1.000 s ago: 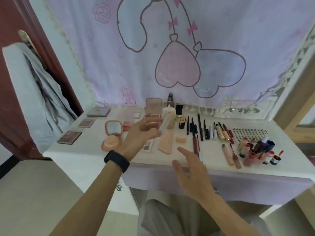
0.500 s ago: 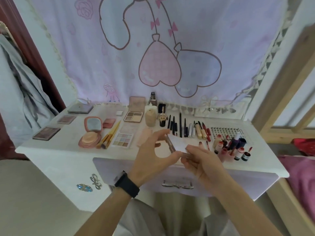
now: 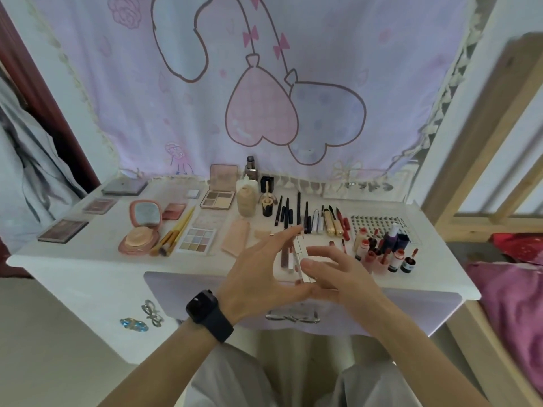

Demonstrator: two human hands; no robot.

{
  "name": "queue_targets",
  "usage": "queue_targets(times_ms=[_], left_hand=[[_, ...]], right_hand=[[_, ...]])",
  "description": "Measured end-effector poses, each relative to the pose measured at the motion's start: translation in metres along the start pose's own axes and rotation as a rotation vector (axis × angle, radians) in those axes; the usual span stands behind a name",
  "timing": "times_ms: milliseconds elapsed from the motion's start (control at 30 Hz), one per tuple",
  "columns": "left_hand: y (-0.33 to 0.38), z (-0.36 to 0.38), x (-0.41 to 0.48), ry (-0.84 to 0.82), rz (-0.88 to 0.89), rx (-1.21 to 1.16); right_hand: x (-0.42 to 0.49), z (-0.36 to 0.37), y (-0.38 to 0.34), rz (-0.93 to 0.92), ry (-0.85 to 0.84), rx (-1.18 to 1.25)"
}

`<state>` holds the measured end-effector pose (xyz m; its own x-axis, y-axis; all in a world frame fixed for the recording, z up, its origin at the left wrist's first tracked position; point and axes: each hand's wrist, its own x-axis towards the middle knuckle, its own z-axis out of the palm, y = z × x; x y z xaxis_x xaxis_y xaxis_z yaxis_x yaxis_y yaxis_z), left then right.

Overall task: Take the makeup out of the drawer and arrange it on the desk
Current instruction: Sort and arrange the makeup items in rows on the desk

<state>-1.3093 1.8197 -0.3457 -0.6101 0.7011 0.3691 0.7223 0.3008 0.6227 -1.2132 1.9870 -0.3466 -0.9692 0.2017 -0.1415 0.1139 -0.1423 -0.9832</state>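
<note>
Both hands are unclenched, with the fingers stretched nearly straight. The left hand and the right hand flank a slim white makeup case, which seems pressed between them, though blur hides the contact. It hangs above the worktop's front edge, near the eyeliner pencils and over the shut drawer.

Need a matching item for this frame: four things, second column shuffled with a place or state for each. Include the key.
Column one
1 pink compact
2 beige bottle
3 black watch
4 yellow-handled brushes

Column two
A lying flat beside the compact
B lid open, mirror showing
C upright, near the back edge of the desk
D strapped on a wrist

Pairs: 1-B, 2-C, 3-D, 4-A
</note>
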Motion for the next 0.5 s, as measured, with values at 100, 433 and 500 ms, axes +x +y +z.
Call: queue_targets(times_ms=[100, 433, 500], left_hand=[[0.001, 0.003, -0.001, -0.007, -0.029, -0.078], [0.004, -0.005, 0.006, -0.077, -0.49, -0.865], [0.007, -0.002, 0.006, -0.084, -0.529, -0.868]], right_hand=[[0.002, 0.002, -0.003, 0.012, -0.007, 0.062], [-0.005, -0.001, -0.003, -0.142, -0.039, -0.31], [-0.004, -0.002, -0.002, -0.138, -0.042, -0.277]])
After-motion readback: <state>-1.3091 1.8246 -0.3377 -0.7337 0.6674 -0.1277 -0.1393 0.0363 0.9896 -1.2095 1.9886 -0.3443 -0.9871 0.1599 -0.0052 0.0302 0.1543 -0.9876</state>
